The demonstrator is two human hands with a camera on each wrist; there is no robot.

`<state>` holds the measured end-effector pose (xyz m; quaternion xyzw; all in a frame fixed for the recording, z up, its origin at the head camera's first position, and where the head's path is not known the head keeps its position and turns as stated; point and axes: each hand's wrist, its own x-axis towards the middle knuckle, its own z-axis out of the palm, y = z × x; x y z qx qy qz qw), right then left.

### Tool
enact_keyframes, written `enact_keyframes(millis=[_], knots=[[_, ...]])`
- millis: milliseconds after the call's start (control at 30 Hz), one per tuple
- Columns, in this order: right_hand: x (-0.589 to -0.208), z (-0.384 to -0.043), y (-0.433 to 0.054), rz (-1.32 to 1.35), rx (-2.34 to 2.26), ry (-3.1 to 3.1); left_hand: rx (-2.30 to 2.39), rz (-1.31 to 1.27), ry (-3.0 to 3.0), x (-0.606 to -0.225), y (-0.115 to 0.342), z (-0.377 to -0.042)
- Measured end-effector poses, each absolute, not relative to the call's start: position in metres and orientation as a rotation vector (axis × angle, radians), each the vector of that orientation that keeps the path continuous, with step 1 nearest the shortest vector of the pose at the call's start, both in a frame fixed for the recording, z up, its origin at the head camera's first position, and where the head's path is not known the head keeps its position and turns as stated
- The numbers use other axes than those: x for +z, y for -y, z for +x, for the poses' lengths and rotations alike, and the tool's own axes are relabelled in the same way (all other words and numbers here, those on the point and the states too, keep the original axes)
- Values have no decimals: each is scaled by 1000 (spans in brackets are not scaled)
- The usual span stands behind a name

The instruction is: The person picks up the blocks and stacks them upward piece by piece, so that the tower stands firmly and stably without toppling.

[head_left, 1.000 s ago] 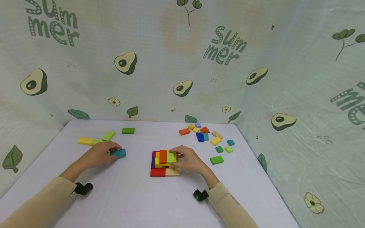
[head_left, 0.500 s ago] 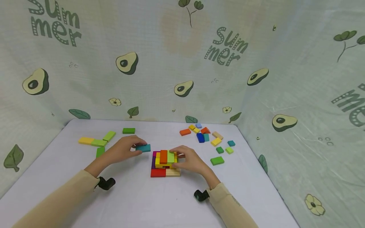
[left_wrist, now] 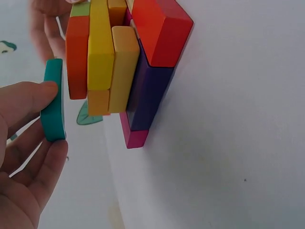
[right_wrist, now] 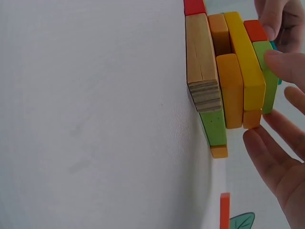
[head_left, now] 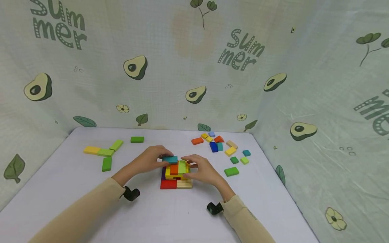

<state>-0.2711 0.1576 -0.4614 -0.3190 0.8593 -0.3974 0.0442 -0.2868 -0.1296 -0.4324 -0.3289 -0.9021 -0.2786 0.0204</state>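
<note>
My left hand (head_left: 152, 158) pinches a teal block (head_left: 170, 160) between thumb and fingertips, over the far left part of a stack of coloured blocks (head_left: 169, 184). In the left wrist view the teal block (left_wrist: 53, 105) hangs apart from the orange block (left_wrist: 77, 57) on the stack's top. My right hand (head_left: 199, 170) stays at the stack's right side, thumb and fingers at opposite ends of the top light green block (head_left: 181, 166). Red, plain wood, purple and yellow blocks form the layers underneath. The far side of the stack is partly hidden in the head view.
Yellow and green blocks (head_left: 105, 152) lie at the left, with a green block (head_left: 137, 139) farther back. Several loose blocks (head_left: 213, 146) are scattered at the back right, a green one (head_left: 231, 171) nearest. A printed cloth (head_left: 164, 84) hangs behind the white table (head_left: 170, 216).
My left hand has carried the teal block rightward from the table's left side to above the stack, uncovering a green block at the left. The right hand stays in place.
</note>
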Motion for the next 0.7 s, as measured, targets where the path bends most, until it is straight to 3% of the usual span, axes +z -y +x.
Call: enact_keyframes(millis=[700], knots=[[-462, -272, -159, -959, -1225, -2606, -980, -975, 2797, -440, 127, -282]])
